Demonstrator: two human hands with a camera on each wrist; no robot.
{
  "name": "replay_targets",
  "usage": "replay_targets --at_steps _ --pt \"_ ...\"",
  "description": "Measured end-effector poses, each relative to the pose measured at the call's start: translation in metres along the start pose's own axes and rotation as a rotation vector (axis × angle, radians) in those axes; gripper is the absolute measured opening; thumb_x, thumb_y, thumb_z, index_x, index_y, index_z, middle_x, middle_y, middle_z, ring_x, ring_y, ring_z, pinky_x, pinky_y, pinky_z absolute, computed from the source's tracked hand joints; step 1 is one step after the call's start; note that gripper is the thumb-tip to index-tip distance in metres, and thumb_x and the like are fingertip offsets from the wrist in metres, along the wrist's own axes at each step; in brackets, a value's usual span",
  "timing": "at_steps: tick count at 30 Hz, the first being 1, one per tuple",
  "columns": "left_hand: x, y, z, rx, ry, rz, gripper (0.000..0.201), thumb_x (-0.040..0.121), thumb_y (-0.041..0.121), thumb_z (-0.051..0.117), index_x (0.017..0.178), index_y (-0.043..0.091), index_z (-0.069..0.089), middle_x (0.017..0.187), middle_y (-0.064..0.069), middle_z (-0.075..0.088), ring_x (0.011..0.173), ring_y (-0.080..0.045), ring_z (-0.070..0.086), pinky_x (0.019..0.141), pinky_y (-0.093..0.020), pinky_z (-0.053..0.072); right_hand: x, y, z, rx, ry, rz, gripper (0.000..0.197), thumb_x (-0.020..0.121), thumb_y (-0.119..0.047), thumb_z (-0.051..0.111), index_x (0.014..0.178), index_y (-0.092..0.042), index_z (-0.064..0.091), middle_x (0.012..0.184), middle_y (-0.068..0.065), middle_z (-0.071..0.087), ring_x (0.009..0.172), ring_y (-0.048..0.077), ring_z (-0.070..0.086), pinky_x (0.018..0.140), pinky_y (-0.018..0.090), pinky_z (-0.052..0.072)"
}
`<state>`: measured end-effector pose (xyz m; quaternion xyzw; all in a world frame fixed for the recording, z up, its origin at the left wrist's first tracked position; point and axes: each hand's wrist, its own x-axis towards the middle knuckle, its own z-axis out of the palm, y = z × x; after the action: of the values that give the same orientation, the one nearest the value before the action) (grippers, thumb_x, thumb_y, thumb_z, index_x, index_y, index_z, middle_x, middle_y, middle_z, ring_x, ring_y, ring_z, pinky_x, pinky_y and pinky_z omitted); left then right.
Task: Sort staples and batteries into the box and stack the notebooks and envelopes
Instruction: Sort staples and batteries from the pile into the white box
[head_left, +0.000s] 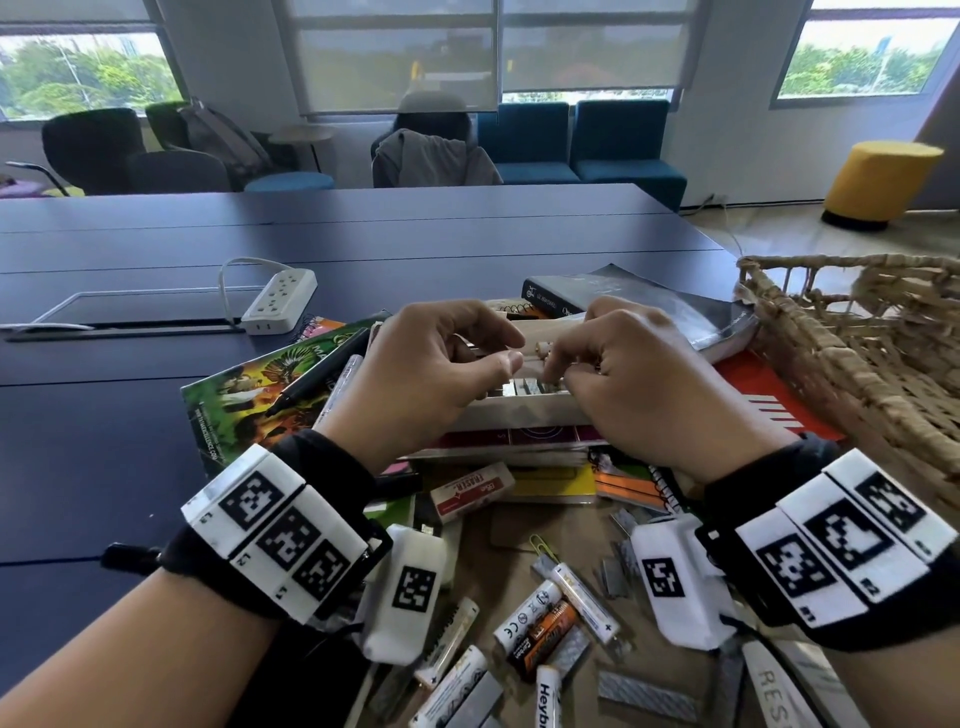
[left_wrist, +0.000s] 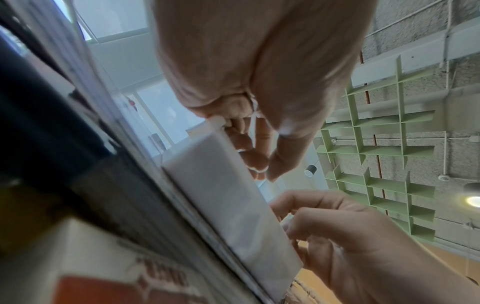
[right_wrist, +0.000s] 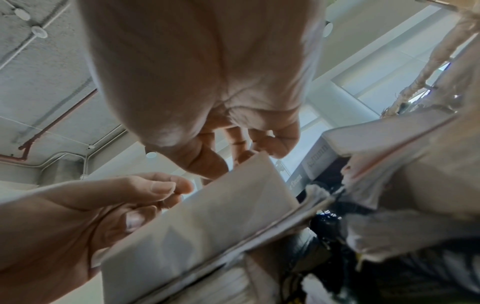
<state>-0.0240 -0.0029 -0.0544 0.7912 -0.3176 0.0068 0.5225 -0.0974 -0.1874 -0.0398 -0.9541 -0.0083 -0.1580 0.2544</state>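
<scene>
An eraser (head_left: 471, 490) near the left wrist is showing "ERASER" in red on its white sleeve. A battery (head_left: 549, 697) at the bottom edge is showing "Heyb", cut off by the frame. Another battery (head_left: 529, 614) is carrying a CE mark. A grey strip (head_left: 774, 693) at bottom right is reading "RES". The book spine (head_left: 550, 300) and green cover (head_left: 270, 384) are bearing print too small to read.
</scene>
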Motion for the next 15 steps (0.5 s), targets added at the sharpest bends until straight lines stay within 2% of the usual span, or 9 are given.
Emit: replay_targets --at_steps 4,9,12,13,15 --pt "0.0 0.0 0.0 0.009 0.0 0.008 0.004 0.091 0.019 0.076 0.093 0.022 0.077 0.053 0.014 0.055 0.049 -0.002 0.042 0.056 -0.017 0.036 0.001 0.003 -0.003 0.03 -0.016 0.009 0.036 0.089 -0.006 0.055 0.079 -0.031 0.078 0.089 -0.012 0.055 0.083 0.002 0.051 0.064 0.011 0.03" --pt "-0.002 0.001 -0.001 0.015 -0.01 0.012 0.005 0.09 0.02 0.076 0.094 0.023 0.077 0.06 0.012 0.061 0.054 -0.003 0.048 0.061 -0.019 0.042 -0.001 0.011 -0.01 0.119 0.111 -0.002 0.036 0.088 -0.001 0.057 0.08 -0.03 0.076 0.084 -0.009 0.059 0.077 0.009 0.05 0.069 0.025 0.036" --pt "-0.001 0.0 -0.001 0.012 -0.009 0.009 0.004 0.09 0.022 0.077 0.093 0.024 0.077 0.067 0.007 0.066 0.056 -0.005 0.051 0.062 -0.021 0.043 -0.001 0.009 -0.012 0.117 0.103 -0.037 0.032 0.082 0.0 0.059 0.074 -0.027 0.075 0.082 -0.007 0.062 0.078 0.012 0.054 0.07 0.031 0.041" --pt "-0.002 0.0 -0.001 0.009 -0.009 0.009 0.004 0.09 0.022 0.077 0.093 0.024 0.077 0.068 0.006 0.067 0.057 -0.006 0.052 0.063 -0.022 0.044 -0.002 0.007 -0.012 0.11 0.087 -0.049 0.031 0.081 0.0 0.06 0.073 -0.026 0.074 0.081 -0.007 0.063 0.077 0.011 0.055 0.07 0.03 0.043" --pt "-0.001 0.0 -0.001 0.013 -0.009 0.009 0.004 0.09 0.023 0.077 0.093 0.025 0.077 0.07 0.002 0.069 0.059 -0.007 0.053 0.064 -0.027 0.046 -0.004 0.003 -0.014 0.109 0.05 -0.079 0.028 0.08 -0.002 0.061 0.071 -0.026 0.073 0.073 -0.007 0.062 0.068 0.004 0.053 0.064 0.021 0.04"
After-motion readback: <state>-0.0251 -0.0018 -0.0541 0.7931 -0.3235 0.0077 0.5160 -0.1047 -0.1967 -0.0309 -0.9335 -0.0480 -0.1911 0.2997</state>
